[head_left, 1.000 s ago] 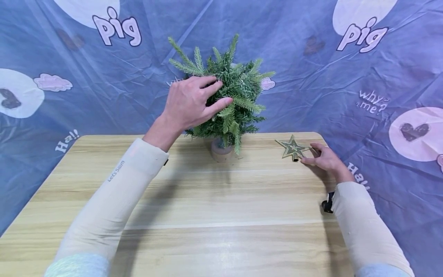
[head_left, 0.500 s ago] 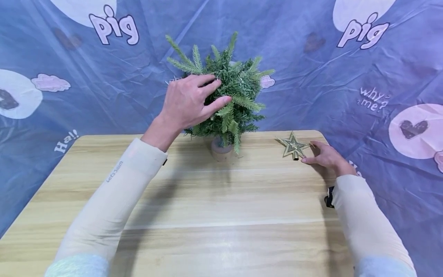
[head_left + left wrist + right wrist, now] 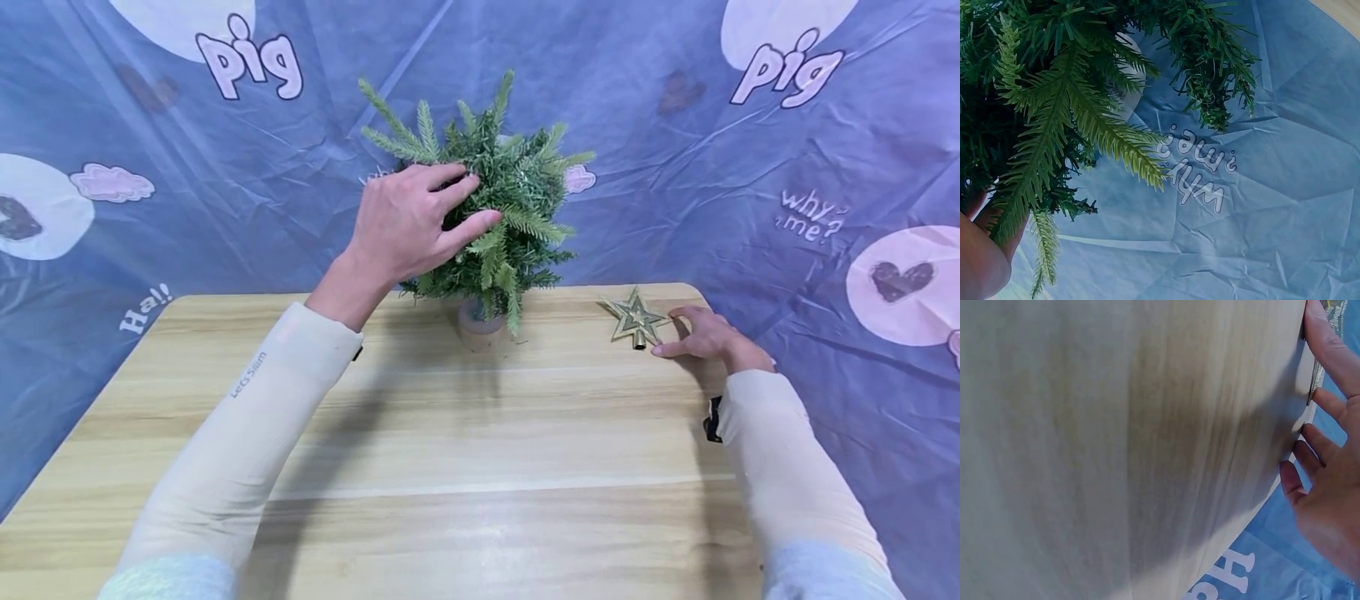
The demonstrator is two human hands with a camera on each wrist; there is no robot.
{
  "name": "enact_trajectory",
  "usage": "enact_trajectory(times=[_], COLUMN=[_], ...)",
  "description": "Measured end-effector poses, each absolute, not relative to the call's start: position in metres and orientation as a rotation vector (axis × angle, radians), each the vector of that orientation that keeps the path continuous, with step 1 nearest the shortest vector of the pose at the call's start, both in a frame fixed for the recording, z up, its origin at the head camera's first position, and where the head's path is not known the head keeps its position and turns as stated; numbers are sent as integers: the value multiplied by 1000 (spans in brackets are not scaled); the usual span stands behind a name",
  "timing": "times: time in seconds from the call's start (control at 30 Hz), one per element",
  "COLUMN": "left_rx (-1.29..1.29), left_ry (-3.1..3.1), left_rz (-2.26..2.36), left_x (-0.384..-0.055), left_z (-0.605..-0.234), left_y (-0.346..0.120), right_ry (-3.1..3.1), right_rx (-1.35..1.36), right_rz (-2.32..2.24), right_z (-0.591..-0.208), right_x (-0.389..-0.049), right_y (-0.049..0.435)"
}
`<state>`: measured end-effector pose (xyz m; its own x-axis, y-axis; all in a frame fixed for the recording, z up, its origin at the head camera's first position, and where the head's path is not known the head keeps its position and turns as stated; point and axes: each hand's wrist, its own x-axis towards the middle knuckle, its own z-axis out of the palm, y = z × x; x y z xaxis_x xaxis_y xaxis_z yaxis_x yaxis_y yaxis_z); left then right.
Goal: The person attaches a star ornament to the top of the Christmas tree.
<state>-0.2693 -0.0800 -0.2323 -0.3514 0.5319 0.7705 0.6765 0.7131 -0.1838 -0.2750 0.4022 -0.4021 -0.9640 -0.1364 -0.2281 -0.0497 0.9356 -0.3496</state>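
Note:
A small artificial Christmas tree (image 3: 525,183) with a pale round base (image 3: 480,327) stands at the back middle of the table. My left hand (image 3: 416,218) rests against its left side, fingers and thumb apart and fairly straight among the branches. Up close in the left wrist view, green sprigs (image 3: 1054,119) cover most of that hand (image 3: 982,259). To the right, a gold star tree topper (image 3: 636,318) with a short socket lies flat near the back edge. My right hand (image 3: 705,340) holds it at two points, between thumb and index finger; the other fingers (image 3: 1310,440) hang near the table's edge.
The wooden table (image 3: 480,442) has a rounded back right corner close by the right hand. Behind it hangs a blue printed cloth (image 3: 637,100). A black wrist strap piece (image 3: 714,419) shows below the right sleeve.
Both hands, the tree and the star stay almost where they were. The right wrist has shifted up slightly, and the head view has tilted a little.

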Motion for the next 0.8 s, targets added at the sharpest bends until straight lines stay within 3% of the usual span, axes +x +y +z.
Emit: enact_trajectory(times=[0.33, 0.8], left_rx=[-909, -907], left_ry=[-2047, -2018], left_rz=[-200, -207], left_x=[-268, -268], left_z=[-232, -233], left_y=[-79, -79], right_ry=[2828, 2934], right_rx=[-171, -207], right_rz=[-820, -726], right_z=[-410, -405], right_x=[-273, -263], right_y=[403, 405])
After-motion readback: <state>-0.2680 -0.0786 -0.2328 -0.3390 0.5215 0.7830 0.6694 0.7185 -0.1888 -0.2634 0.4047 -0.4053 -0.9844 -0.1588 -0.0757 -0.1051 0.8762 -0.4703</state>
